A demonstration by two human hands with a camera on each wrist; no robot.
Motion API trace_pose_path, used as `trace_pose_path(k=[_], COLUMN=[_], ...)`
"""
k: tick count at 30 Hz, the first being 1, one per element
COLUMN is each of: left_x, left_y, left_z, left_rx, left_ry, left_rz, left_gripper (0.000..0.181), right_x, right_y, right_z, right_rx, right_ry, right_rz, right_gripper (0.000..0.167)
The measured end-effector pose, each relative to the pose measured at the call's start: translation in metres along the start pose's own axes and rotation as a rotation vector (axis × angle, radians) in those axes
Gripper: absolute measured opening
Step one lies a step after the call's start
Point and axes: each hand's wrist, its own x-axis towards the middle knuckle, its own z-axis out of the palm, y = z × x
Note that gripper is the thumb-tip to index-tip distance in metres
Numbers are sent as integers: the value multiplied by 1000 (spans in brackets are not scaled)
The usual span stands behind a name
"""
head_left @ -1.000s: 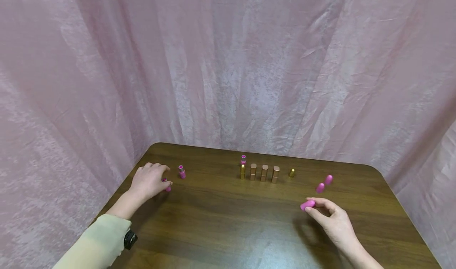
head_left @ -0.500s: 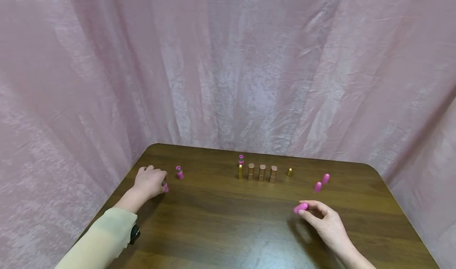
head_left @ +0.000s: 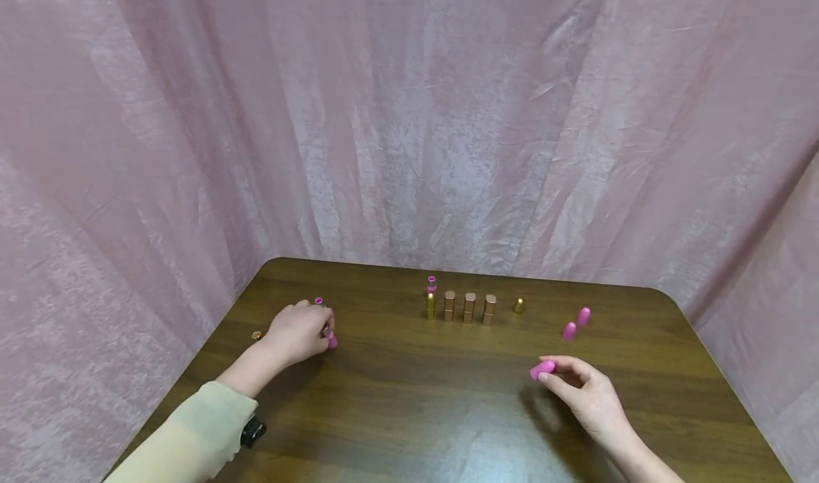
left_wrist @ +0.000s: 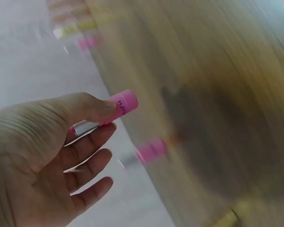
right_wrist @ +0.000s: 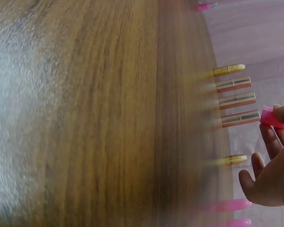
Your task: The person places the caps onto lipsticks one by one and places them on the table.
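Pink tube [left_wrist: 125,105] moved rightward | in left fingers [left_wrist: 92,143] | right fingers [right_wrist: 270,140]: cap [head_left: 541,370]

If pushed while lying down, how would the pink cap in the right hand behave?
The pink cap would probably roll, given its rounded sides. The right hand merely pinches it, so it seems light. Its shine hints it may slip.

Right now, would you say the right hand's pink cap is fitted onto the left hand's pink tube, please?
No, the right hand holds the pink cap well apart from the pink tube in the left hand.
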Motion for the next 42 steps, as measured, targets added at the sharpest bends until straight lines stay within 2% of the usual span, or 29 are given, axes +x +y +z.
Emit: trace_pose_path(k=[4,8,12,16,21,24,28,32,34,36,40,42], left_x=[9,17,25,30,31,30,26,18,14,11,7,5], left_y=[40,78,108,125,134,135,131,124,122,120,120,120], left_z=[1,5,13,23,35,39,46,55,58,61,65,65], left_rx=[-37,-63,-63,-38,-28,-64,-191,-371,-452,-514,-593,-623], left_ry=[43,23,-13,-24,-15,-35,-58,-68,-73,-70,-64,-61], left_rz=[122,212,256,271,284,273,215,117,71,38,5,-5], left_gripper=[21,21,20,20,23,22,24,29,29,31,31,31], right_x=[0,0,-2,-2,-3,-4,-5,-3,-1,1,7,9], right_y=[0,1,3,5,7,8,8,7,7,6,6,7], right_z=[-1,-2,-3,-3,-3,-3,-4,-5,-5,-5,-5,-5], right_rx=[-4,7,29,43,55,62,66,121,205,333,628,728], right_ry=[6,5,3,-4,-7,-8,-9,-1,5,11,14,7], right_rz=[17,30,44,64,70,66,71,118,153,196,289,330], right_gripper=[39,40,41,41,41,41,41,42,42,38,17,10])
